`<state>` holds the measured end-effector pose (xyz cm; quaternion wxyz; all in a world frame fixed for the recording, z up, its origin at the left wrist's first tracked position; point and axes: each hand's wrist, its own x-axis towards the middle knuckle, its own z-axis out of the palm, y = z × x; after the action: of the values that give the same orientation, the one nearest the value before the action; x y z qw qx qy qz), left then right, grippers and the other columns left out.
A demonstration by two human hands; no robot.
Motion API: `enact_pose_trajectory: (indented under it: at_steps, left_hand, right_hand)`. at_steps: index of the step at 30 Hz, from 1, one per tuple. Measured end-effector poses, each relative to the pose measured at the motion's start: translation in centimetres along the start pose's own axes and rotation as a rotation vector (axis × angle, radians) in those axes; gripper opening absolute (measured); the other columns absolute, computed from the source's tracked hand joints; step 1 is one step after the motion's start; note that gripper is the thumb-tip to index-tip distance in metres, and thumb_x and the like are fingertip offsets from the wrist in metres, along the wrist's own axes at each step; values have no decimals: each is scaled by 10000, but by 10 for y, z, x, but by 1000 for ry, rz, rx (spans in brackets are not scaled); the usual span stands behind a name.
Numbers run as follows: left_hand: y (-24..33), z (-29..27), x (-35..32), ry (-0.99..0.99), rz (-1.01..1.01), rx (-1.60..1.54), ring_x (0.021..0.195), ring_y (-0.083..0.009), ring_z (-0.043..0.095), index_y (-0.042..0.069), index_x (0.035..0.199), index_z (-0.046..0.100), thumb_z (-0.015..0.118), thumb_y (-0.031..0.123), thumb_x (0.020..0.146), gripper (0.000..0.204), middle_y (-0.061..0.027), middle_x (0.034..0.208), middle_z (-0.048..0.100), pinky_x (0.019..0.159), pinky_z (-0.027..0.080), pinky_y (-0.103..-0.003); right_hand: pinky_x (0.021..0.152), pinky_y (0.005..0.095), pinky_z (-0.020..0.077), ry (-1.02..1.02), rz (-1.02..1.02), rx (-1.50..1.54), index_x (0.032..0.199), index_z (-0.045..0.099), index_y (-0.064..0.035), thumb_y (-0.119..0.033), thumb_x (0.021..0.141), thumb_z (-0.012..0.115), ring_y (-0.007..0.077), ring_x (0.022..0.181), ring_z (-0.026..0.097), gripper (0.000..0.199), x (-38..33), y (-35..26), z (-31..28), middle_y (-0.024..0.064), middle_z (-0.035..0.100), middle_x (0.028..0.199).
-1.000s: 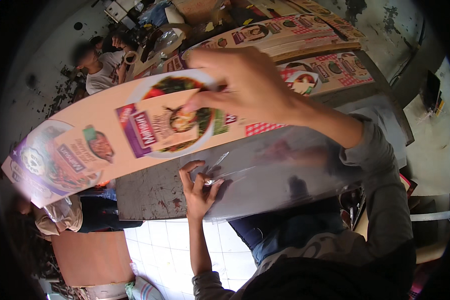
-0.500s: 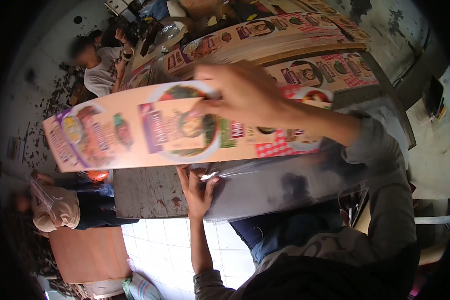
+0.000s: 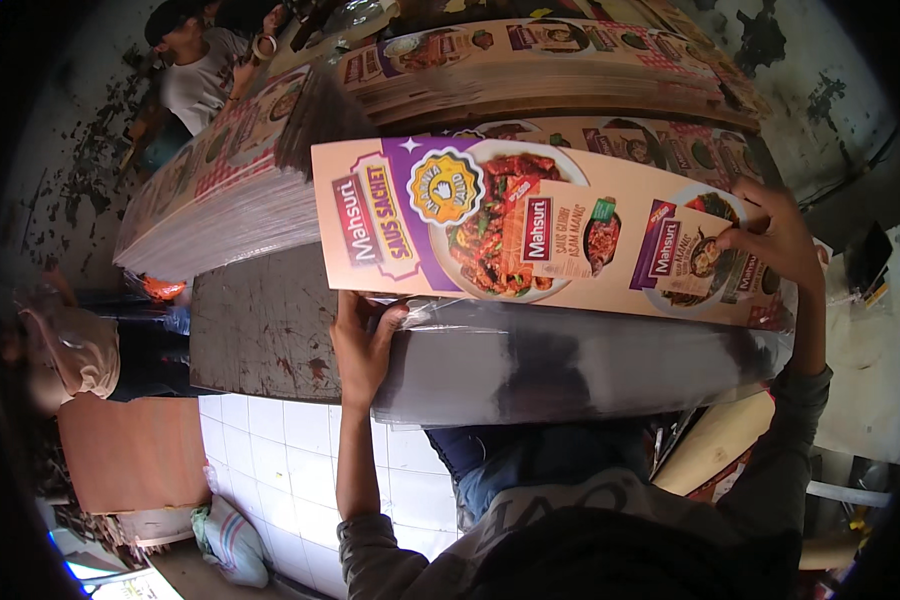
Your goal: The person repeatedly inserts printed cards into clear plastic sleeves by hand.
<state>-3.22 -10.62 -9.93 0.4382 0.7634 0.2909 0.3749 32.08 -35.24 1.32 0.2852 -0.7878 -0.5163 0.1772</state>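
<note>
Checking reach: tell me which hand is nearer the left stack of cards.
Left. In view, the left hand sits below and right of the stack; the right hand is farther right, gripping the long card.

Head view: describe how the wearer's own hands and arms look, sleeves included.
The left hand and right hand are bare, with five-fingered human shapes and no gloves. Both arms wear long, creased grey sleeves that stop short of the wrists, leaving part of each forearm uncovered. No cables or markings show on them.
</note>
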Motion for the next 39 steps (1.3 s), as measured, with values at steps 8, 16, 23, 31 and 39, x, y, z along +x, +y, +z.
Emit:
enact_pose_trajectory:
  at_steps: [8, 16, 23, 31, 39]
  left_hand:
    - [3, -8, -2, -125, -66, -378, 793, -94, 545, 46, 939, 406, 515, 59, 899, 116, -69, 824, 581, 743, 422, -223]
    - [-9, -4, 1, -42, -110, -303, 677, -42, 493, 47, 932, 426, 490, 47, 912, 67, -17, 731, 540, 592, 397, -176]
    - [6, -5, 1, -62, -131, -183, 777, -108, 604, 26, 1137, 345, 467, 12, 904, 263, -88, 756, 588, 650, 438, -187]
    - [11, -13, 0, -173, -187, -280, 752, -204, 652, 8, 1275, 227, 439, 42, 913, 421, -172, 825, 644, 662, 529, -282]
    - [3, -3, 1, 5, -202, -307, 793, -214, 656, -4, 1189, 291, 424, 82, 937, 298, -177, 841, 649, 705, 520, -279]
  right_hand:
    - [658, 238, 430, 45, 10, -22, 816, 532, 5, -75, 671, 723, 56, 755, 516, 254, 4, 17, 5, 28, 569, 754]
    - [641, 252, 377, 103, -65, -47, 790, 525, -7, -119, 630, 745, 90, 701, 456, 294, -2, 14, 4, 39, 533, 723]
    - [637, 252, 365, 96, -88, -44, 773, 517, -11, -131, 624, 749, 94, 690, 438, 301, -2, 15, 4, 34, 503, 699]
    - [643, 251, 366, 74, -85, -6, 789, 523, -12, -138, 628, 757, 92, 702, 444, 311, -3, 19, 5, 34, 507, 714]
    - [660, 252, 389, 28, -74, -3, 828, 537, 3, -151, 661, 747, 91, 727, 464, 310, -1, 15, 1, 43, 538, 747]
